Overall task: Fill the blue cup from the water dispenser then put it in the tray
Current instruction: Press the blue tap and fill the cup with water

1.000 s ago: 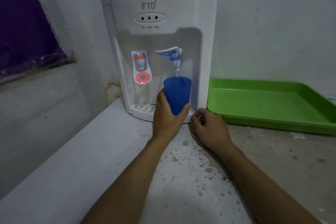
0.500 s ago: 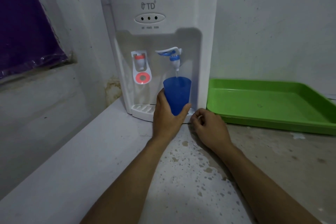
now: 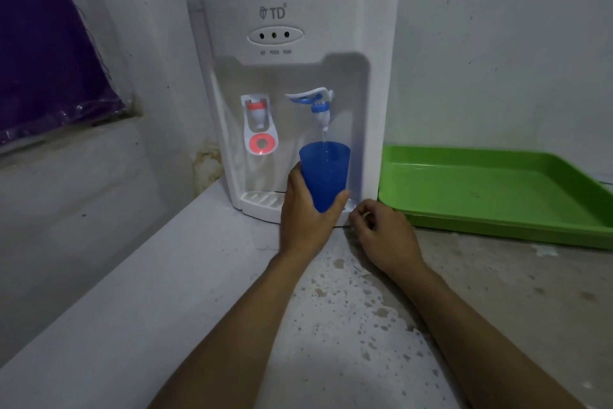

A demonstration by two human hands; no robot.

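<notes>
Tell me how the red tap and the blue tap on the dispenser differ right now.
The blue tap has a thin stream of water running from its spout into the blue cup, which the left hand holds beneath it; the red tap is dry, with nothing under it. The blue tap's lever is tipped out toward the front, while the red tap's paddle hangs straight down, ending in a red ring. Both sit side by side in the same recess of the white dispenser.

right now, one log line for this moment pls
phase: filling | left hand: holds blue cup under blue tap, water running | right hand: curled on counter, empty | green tray: empty
</notes>
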